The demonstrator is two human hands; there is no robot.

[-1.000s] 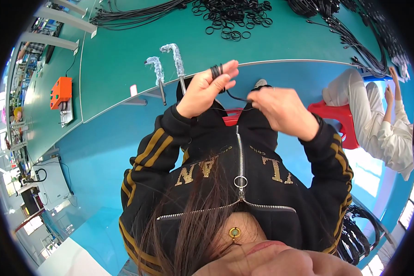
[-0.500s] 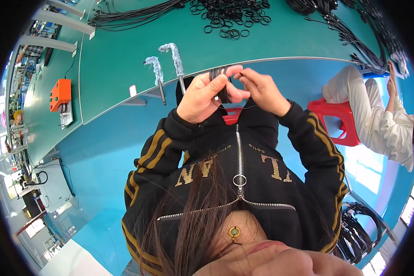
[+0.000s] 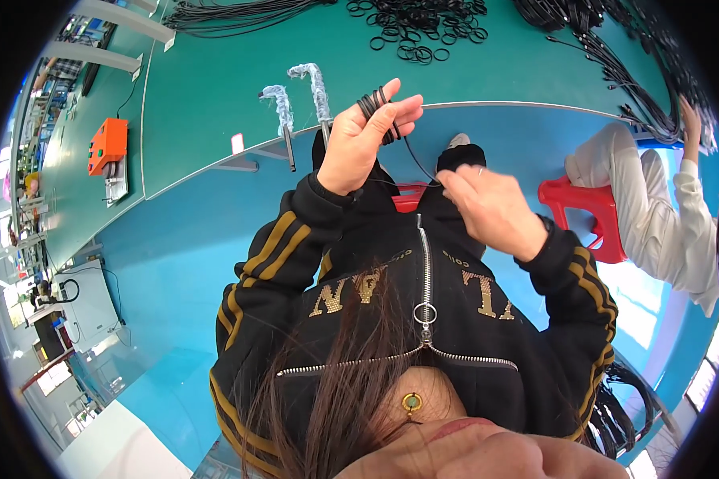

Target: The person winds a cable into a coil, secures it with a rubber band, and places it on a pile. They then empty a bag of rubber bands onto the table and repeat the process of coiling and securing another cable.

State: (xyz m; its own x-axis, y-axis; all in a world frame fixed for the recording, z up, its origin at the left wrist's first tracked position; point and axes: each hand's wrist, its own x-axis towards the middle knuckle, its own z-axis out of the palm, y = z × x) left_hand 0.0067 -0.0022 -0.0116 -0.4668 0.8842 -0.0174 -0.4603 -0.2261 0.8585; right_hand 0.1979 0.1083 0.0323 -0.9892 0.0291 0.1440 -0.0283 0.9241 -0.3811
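A black cable [image 3: 373,104] is wound in several loops around the fingers of my left hand [image 3: 358,142]. My left thumb presses against the loops, and the fingertips point up past them. From the coil, a length of the cable runs down to my right hand [image 3: 491,206], whose fingers pinch it in front of my lap. Both hands are in the air just off the table's near edge. Left of my left hand, two bent rods wrapped in pale cloth [image 3: 315,92] stick out at that edge.
Black rings [image 3: 423,32] lie heaped on the green table [image 3: 232,88]. Bundles of black cables [image 3: 240,17] lie at the back left and far right. An orange device [image 3: 108,146] stands at left. A person in white [image 3: 643,176] sits on a red stool [image 3: 587,215] at right.
My right hand has moved down and right, away from my left hand, drawing out a length of cable. My left hand has risen slightly with the coil, its fingers now straighter.
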